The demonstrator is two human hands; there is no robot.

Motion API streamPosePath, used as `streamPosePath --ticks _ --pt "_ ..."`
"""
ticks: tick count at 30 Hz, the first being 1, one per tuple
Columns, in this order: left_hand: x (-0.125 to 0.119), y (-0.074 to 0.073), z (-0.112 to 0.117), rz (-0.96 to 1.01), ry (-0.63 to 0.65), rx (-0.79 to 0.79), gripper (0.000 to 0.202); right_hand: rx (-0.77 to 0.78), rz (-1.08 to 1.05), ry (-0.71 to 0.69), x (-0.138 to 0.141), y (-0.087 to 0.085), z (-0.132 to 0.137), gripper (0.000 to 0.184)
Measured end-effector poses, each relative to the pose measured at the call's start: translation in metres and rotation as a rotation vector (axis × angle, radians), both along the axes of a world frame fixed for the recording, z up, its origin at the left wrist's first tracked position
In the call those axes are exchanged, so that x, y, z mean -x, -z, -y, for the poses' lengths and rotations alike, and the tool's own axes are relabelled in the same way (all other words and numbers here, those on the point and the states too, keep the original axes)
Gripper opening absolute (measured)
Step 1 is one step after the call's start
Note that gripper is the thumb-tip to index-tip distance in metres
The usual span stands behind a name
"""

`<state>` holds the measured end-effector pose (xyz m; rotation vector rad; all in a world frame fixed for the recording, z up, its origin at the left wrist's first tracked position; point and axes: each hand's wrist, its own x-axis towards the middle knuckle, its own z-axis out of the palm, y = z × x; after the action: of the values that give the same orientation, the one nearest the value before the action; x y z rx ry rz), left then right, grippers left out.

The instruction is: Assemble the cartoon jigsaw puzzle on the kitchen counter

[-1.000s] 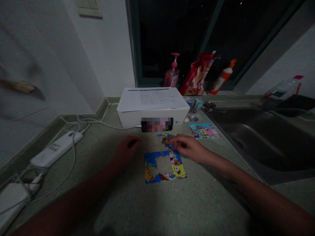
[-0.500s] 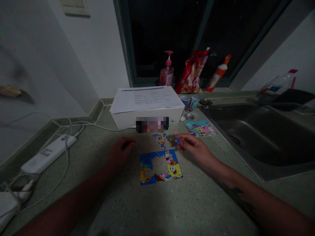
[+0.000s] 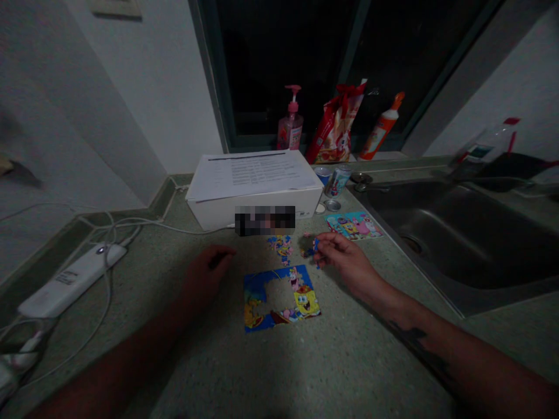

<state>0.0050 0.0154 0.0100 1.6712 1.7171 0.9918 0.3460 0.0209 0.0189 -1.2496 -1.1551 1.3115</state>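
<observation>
Head view: right grip [image 3: 344,255] narrow around a blue puzzle piece [image 3: 316,245].

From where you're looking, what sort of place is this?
Most likely a kitchen counter: there's a metal sink set into the speckled countertop, and a pink pump bottle and an orange-and-white bottle stand by the dark window.

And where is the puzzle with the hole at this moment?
In the head view, the puzzle lies on the counter below centre, just nearer the person than the loose pieces, the right hand off its upper right corner.
</observation>
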Motion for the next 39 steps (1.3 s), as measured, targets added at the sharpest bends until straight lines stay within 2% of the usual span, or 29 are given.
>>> streamPosePath --ticks 9,22,39 --pt "0.0013 0.0002 -0.0005 0.009 0.006 -0.001 0.029 0.008 0.123 0.035 -0.0033 -0.0033 -0.0010 0.039" --pt "0.0001 -0.0025 0.0009 0.015 0.006 0.026 0.032 0.015 0.188 0.096 -0.0015 -0.0049 -0.0005 0.036" --pt "-0.0002 -0.0018 0.0000 -0.003 -0.007 0.038 0.036 0.010 0.190 0.056 -0.0005 -0.0024 -0.0010 0.028"
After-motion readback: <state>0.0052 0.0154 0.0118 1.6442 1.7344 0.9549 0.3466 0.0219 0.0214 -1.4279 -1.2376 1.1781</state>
